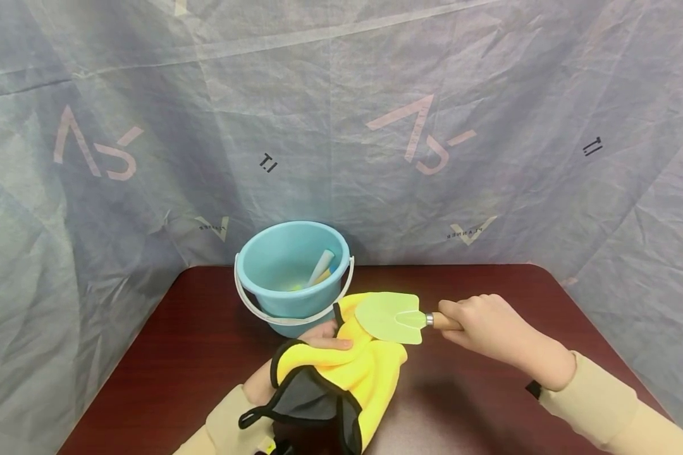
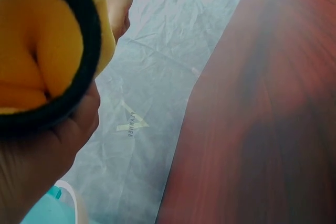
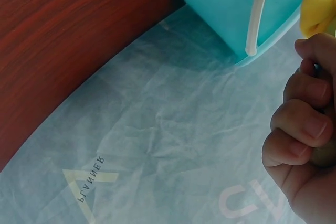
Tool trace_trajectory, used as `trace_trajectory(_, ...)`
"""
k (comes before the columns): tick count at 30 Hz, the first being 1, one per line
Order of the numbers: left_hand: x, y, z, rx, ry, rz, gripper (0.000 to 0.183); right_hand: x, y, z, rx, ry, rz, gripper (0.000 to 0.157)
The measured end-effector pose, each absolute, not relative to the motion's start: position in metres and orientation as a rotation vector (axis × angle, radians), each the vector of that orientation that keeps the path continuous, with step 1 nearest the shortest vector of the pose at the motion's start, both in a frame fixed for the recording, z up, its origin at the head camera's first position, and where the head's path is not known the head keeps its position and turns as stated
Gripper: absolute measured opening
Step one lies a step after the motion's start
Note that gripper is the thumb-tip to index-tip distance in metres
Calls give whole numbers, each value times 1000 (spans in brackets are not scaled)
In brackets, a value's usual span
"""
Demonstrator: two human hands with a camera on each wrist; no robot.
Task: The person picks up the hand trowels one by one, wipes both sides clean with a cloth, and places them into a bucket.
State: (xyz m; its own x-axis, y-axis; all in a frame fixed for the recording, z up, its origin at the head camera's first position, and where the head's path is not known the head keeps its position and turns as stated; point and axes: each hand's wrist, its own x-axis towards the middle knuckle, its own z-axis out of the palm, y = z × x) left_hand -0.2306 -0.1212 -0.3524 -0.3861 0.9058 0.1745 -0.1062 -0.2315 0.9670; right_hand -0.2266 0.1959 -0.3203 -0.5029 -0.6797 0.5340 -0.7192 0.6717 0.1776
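Note:
In the head view my right hand (image 1: 484,322) grips the wooden handle of a small garden trowel (image 1: 389,318), its pale green blade pointing left. My left hand (image 1: 321,338) holds a yellow cloth (image 1: 370,373) with black edging and a grey reverse side, thumb on top. The blade overlaps the upper part of the cloth in this view. In the left wrist view the cloth (image 2: 47,45) bulges in folds over the left hand (image 2: 52,145). The right wrist view shows the right hand's fingers (image 3: 302,121) curled round the handle.
A light blue bucket (image 1: 296,309) with a white handle stands at the back of the dark red table (image 1: 165,354), just beyond the left hand. Inside it lie a pale-handled tool (image 1: 322,262) and other partly hidden items. A grey printed sheet (image 1: 330,126) hangs behind the table.

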Motion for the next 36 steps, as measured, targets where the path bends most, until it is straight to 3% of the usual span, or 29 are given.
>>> trace_trajectory(19,-221,-141,-349,855,1226,1837,44,-222,208,-320,1054,-2341,99,41)
trace_trajectory(31,-225,-159,-348,912,1394,1812,20,-220,214,-324,1030,-2374,73,43)
trace_trajectory(36,-225,-173,-350,929,1344,1844,30,-220,216,-326,1025,-2368,78,43)
